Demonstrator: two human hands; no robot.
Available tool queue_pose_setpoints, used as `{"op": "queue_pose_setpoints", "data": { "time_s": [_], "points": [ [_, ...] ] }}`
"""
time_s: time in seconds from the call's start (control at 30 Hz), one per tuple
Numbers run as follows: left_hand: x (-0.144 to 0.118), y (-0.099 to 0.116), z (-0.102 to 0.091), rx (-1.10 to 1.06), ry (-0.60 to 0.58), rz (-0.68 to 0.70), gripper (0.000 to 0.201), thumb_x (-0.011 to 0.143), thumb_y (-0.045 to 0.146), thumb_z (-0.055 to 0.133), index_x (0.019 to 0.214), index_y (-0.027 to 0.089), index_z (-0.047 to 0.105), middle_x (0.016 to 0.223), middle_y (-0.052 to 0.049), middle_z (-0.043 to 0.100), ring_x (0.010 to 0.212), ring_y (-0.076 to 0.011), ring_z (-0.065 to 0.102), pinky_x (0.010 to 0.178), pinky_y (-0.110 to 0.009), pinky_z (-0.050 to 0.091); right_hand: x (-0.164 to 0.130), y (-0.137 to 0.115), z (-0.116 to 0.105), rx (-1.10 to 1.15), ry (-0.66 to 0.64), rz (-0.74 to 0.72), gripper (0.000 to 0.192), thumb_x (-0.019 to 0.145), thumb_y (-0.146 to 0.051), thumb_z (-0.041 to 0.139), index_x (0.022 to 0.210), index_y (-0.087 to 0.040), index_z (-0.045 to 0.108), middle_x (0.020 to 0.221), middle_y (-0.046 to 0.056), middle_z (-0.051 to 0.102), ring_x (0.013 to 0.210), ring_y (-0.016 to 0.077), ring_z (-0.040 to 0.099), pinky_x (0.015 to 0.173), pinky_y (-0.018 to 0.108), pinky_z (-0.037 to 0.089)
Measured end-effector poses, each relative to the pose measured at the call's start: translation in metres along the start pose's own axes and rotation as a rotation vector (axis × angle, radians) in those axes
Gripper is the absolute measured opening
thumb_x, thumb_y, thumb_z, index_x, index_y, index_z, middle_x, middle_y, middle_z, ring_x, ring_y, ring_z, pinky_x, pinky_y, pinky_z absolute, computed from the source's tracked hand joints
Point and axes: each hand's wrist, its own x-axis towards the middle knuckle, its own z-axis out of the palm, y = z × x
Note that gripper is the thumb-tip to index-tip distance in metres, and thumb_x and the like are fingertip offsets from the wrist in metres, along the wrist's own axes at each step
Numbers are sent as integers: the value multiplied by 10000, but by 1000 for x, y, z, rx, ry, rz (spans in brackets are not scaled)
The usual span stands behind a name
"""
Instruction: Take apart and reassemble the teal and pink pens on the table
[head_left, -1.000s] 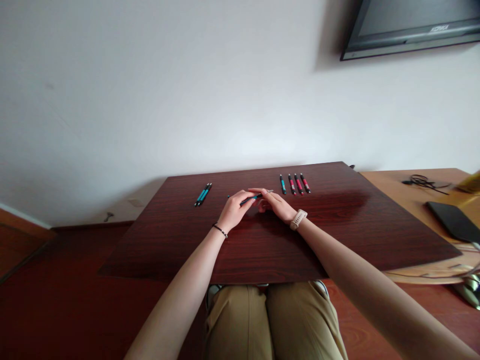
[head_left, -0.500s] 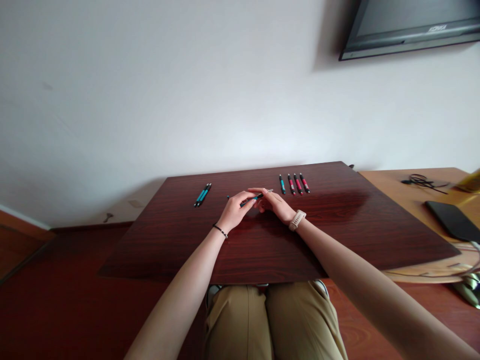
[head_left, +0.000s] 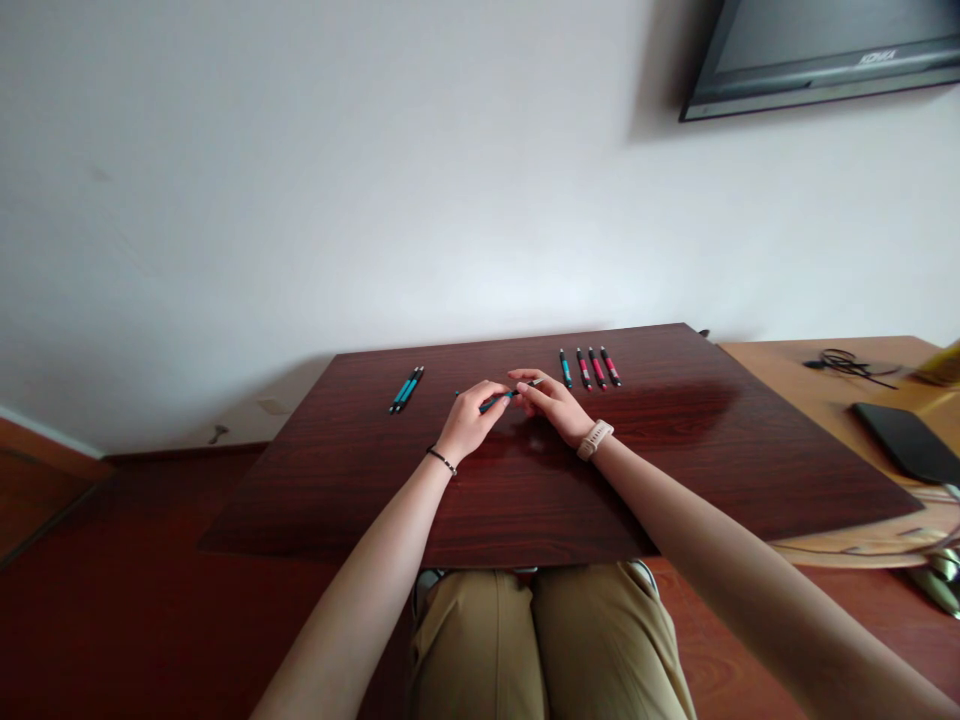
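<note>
A glossy dark table stands by a white wall. Right of the table: a lighter desk with a coiled cable; above its right end, a television. Along its back lie two teal pens leftward, and a lone teal pen and three pink pens rightward. Over its middle, the left hand pinches a held pen; the right hand half curls at the other end, partly hiding it, its grip unclear.

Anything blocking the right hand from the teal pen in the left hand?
Nothing visible. The left hand grips the pen, and the right hand is right at its other end; exact contact is hard to tell. The row of four pens lies farther back on the table, not between them.
</note>
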Motion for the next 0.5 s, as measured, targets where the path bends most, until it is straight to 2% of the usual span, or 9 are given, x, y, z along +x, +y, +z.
{"op": "queue_pose_setpoints", "data": {
  "time_s": [0.1,0.27,0.43,0.5],
  "points": [
    [1,-7,-2,29,29,-8,176,1040,301,630,1108,216,768,1088,-71,777,1013,-213,732,918,-340,576,3,4,-5,-2,72,-11,502,863,-588,800,1200,-229,703,808,-13,684,711,152,590,665,280,477],
    [2,-12,-4,40,37,-12,154,1024,288,659,1088,220,781,1046,-60,767,979,-199,727,901,-325,574,6,10,-11,-104,92,-36,456,826,-635,811,985,-216,722,858,23,728,740,171,621,688,300,498],
    [2,-8,-4,1,25,3,120,996,254,699,1073,217,784,1038,-54,757,976,-189,722,892,-307,567,6,13,-13,-311,92,-57,553,944,-725,649,738,-213,671,663,11,656,622,165,558,614,301,438],
    [2,-7,-4,-8,19,5,117,992,252,705,1068,216,786,1041,-57,758,980,-190,725,896,-308,569,6,13,-13,-369,90,-56,601,975,-743,588,700,-215,672,609,9,621,586,164,542,587,303,418]
  ]
}}
